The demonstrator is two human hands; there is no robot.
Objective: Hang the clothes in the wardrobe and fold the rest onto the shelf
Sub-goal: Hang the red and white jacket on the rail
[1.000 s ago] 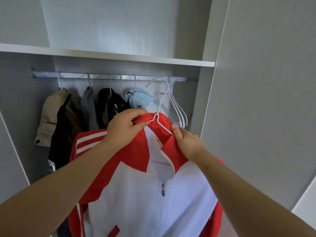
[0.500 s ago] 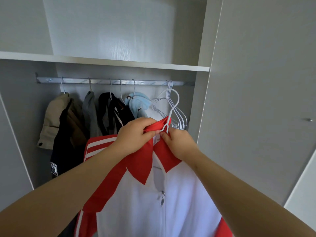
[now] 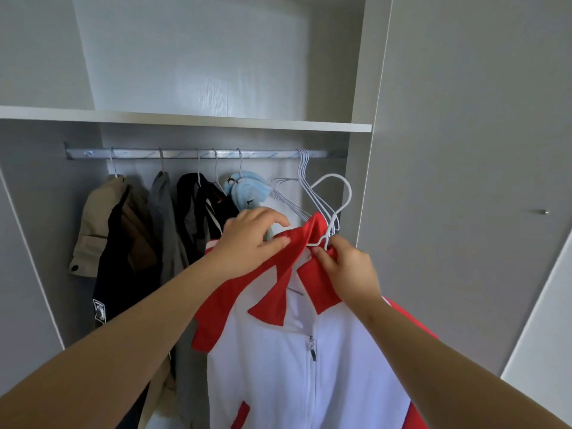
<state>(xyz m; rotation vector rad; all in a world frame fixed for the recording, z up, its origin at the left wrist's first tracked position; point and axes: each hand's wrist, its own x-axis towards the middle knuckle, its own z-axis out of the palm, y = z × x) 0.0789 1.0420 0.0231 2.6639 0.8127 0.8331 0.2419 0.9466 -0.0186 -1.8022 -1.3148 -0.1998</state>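
Item 1. Red-and-white zip jacket (image 3: pixel 278 376): near centre, held up in front of the open wardrobe, below the rail and not on it. Zip closed up the white front, red collar spread open.

Item 2. White wire hanger (image 3: pixel 349 193): inside the jacket's neck, its hook standing free above the collar, just right of the spare hangers.

Item 3. My right hand (image 3: pixel 348 269): fingers (image 3: pixel 318 252) curled, pinching the hanger's neck together with the red collar edge.

Item 4. My left hand (image 3: pixel 247 243): lying on the jacket's left shoulder, thumb along the red cloth, index finger (image 3: pixel 272 218) lifted. The palm side is hidden; I cannot tell whether it grips any cloth.

Item 5. Metal rail (image 3: pixel 192 154): far, under the shelf (image 3: pixel 185 119).

Item 6. On the rail, left to right: beige garment (image 3: pixel 93 230), grey garment (image 3: pixel 162 212), black garment (image 3: pixel 193 205), pale blue garment (image 3: pixel 247 188), then a bunch of empty white hangers (image 3: pixel 301 181).

Item 7. Wardrobe door (image 3: pixel 464 181): right, grey, with a small knob (image 3: pixel 543 212).
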